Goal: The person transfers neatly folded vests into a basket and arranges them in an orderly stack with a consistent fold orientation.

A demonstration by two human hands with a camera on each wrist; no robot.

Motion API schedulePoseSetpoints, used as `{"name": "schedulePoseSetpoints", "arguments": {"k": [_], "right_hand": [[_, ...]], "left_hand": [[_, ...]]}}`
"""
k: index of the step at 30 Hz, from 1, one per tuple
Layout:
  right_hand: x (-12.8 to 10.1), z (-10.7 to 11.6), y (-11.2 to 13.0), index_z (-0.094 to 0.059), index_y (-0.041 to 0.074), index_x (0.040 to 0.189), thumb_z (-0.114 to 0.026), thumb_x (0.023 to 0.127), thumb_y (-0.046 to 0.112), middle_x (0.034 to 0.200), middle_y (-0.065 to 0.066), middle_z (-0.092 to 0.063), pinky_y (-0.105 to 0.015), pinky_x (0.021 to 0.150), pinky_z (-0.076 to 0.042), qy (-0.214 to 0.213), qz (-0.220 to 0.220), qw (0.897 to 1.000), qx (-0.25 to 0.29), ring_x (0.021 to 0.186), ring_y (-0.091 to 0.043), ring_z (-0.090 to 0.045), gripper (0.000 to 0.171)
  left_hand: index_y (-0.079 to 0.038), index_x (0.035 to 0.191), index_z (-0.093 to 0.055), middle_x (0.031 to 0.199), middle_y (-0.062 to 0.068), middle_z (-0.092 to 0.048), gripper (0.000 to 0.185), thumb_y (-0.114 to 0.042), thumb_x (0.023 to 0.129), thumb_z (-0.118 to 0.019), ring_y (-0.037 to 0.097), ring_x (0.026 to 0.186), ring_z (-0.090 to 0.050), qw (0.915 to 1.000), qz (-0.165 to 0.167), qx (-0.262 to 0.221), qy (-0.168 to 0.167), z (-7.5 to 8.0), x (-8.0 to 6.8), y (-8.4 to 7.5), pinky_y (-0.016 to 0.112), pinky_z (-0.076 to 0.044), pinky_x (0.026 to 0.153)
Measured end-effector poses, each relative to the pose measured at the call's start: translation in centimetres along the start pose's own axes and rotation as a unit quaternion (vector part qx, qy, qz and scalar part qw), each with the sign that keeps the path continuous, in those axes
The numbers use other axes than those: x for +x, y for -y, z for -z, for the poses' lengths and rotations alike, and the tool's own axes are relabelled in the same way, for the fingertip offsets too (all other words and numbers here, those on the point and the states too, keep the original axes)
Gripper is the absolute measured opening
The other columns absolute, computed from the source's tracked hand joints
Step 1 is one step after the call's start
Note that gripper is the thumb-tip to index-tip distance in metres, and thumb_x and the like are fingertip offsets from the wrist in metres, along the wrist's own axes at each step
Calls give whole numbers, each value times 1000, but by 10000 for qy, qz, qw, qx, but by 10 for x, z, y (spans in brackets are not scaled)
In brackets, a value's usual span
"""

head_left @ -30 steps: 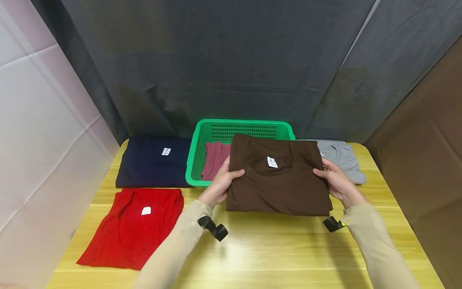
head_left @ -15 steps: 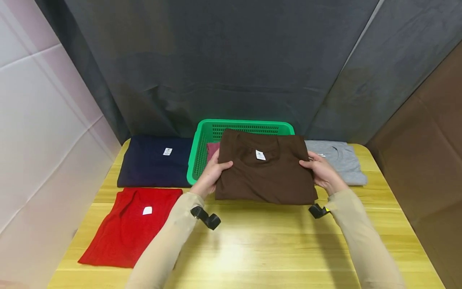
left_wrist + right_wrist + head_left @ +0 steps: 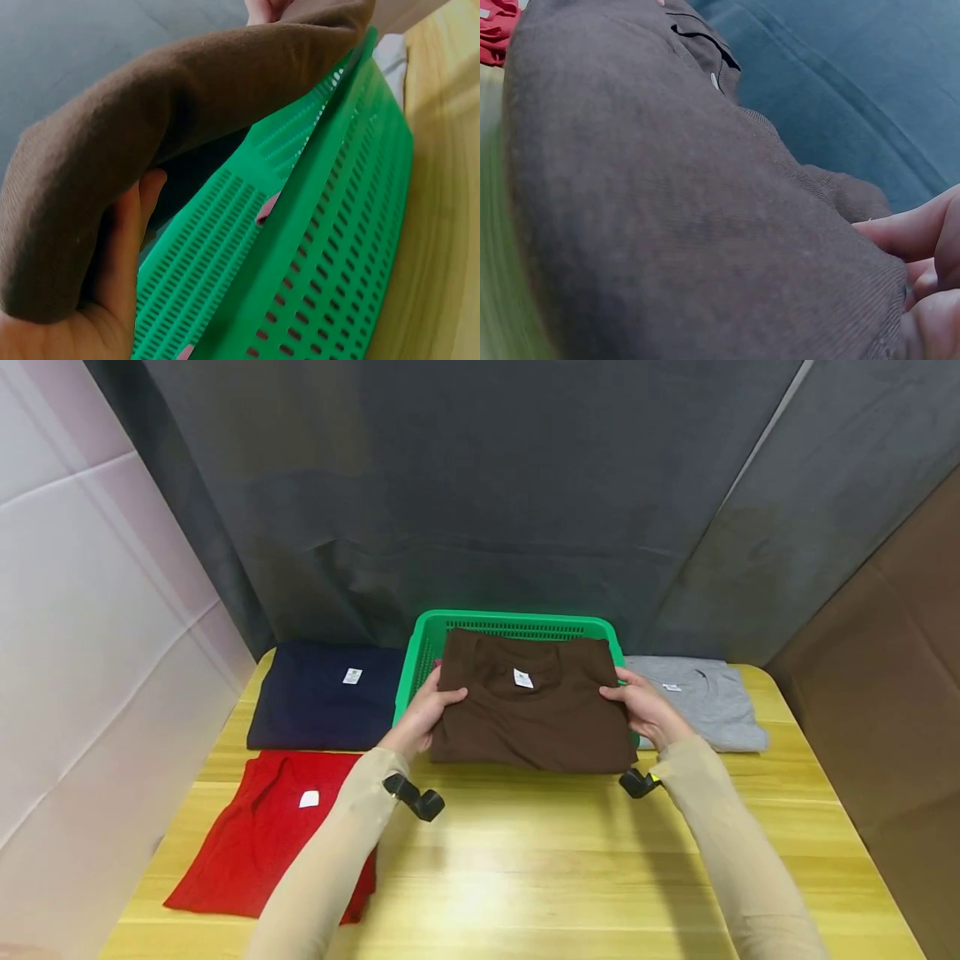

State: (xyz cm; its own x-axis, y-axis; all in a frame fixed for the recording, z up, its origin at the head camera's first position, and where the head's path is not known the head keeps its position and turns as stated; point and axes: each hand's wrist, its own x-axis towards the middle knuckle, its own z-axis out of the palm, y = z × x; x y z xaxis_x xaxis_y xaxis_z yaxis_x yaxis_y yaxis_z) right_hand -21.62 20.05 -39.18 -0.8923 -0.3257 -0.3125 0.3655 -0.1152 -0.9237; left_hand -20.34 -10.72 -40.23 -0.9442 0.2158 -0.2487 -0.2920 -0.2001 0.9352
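folded shirts and a basket share a yellow wooden table (image 3: 540, 868).

a navy shirt (image 3: 322, 696) lies at the far left of the table, with a red shirt (image 3: 255, 839) in front of it near the left edge. a green basket (image 3: 420, 647) stands at the far middle, just beside the navy shirt. a grey shirt (image 3: 708, 702) lies flat to the right of the basket.
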Motion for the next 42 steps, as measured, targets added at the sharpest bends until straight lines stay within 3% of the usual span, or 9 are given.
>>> {"name": "schedulePoseSetpoints", "arguments": {"k": [4,7,11,16,24,32,42], "right_hand": [[7,-3,-1,-18,1,142,-37,92,-4,93,4,-58,-27,70,-50,30,-77,9999,76,80,-10,-60,54],[11,-4,-2,-23,3,140,-36,91,-6,92,3,-59,-27,69,-51,-13,-132,9997,201,80,-11,-60,51],[15,-4,-2,-27,7,138,-33,90,-7,95,2,-57,-28,70,-50,-51,-222,9992,342,81,-12,-60,50],[19,-4,-3,-19,8,143,-32,90,-7,99,2,-53,-27,71,-50,-87,-334,9988,333,82,-12,-58,56],[26,-5,-5,-38,15,126,-32,90,-6,95,1,-57,-29,69,-49,-128,-444,9978,473,80,-14,-58,42],[32,-6,1,-26,16,142,-33,92,-2,107,1,-48,-31,73,-49,-217,-583,9976,310,85,-14,-57,54],[38,-7,4,-19,18,145,-34,91,-1,108,2,-47,-29,72,-49,-266,-676,9969,312,85,-13,-57,59]], "left_hand": [[-23,144,-18,135,14,-36,61,-3,93,-43,12,87,-58,9999,103,-21,28,4,3,-2,28,-52,69],[-24,144,-19,134,14,-37,60,-3,93,-43,14,91,-57,9999,154,-18,31,6,6,-2,29,-51,71],[-22,143,-21,128,13,-41,57,-3,93,-43,13,88,-58,9998,196,-17,-8,8,10,-2,28,-51,70],[-20,141,-23,120,9,-45,55,-3,93,-43,11,83,-59,9996,256,-100,-40,10,15,0,27,-51,68],[-15,141,-24,123,11,-44,53,-3,93,-43,12,88,-56,9995,77,247,-174,12,23,3,25,-49,71],[-22,145,-14,140,12,-33,62,-6,93,-44,29,119,-43,9981,226,520,-248,13,28,-1,38,-42,91],[-21,146,-12,141,12,-32,64,-5,93,-44,32,120,-42,9972,314,557,-381,14,31,0,40,-41,91]]}}
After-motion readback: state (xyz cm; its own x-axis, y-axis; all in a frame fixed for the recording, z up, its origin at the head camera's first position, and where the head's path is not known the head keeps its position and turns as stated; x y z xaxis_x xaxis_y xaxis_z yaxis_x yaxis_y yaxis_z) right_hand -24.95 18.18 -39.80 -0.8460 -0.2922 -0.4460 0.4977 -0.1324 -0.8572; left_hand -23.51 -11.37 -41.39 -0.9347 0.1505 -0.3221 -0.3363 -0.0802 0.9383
